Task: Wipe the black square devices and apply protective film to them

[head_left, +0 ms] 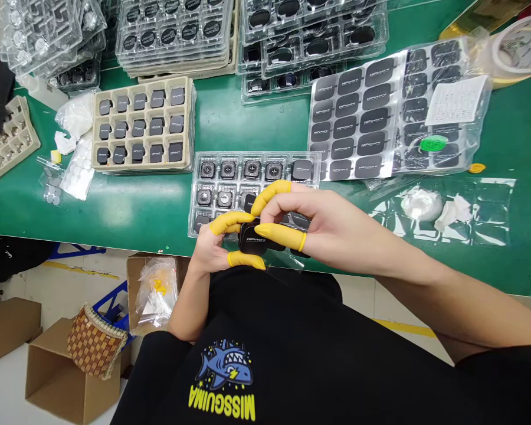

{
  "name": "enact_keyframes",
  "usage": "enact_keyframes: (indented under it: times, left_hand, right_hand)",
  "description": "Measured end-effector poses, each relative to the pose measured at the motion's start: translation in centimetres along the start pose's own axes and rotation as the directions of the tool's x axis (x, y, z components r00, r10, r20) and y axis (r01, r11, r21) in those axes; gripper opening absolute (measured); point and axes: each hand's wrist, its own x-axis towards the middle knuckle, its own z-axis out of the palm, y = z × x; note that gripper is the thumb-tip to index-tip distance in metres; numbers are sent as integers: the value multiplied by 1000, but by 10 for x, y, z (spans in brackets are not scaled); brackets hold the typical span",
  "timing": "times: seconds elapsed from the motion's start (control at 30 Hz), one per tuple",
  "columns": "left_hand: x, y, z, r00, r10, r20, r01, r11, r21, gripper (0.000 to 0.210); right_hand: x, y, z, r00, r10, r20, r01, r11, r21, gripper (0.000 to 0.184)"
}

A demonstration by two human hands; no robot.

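Yellow finger cots (283, 236) at frame centre: the left hand (209, 241) pinches a black labelled piece (249, 243) by opposite edges — presumably to steady it — while the right hand's (321, 215) grip pinches its upper edge.

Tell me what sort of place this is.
Probably an electronics assembly or packing workshop: the green workbench holds a compartment tray of small dark square pieces and a sheet of HiFuture labels, and yellow finger covers are worn on the left hand and right hand.
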Motion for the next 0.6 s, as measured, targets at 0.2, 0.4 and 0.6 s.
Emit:
enact_keyframes:
  times: [0.2,0.4,0.6]
  left_hand:
    - [2,1,0,1000,16,-9,-16,1000,18,86]
    - [-3,-2,-2,996,-83,28,83,996,-15,89]
    - [-5,-4,-3,999,-48,19,48,998,-28,88]
  right_hand:
    - [1,-2,1,1000,22,7,-22,1000,-7,17]
    - [0,-1,1,1000,-1,-5,1,1000,-10,18]
    - [0,1,4,1000,2,-14,-3,999,-32,18]
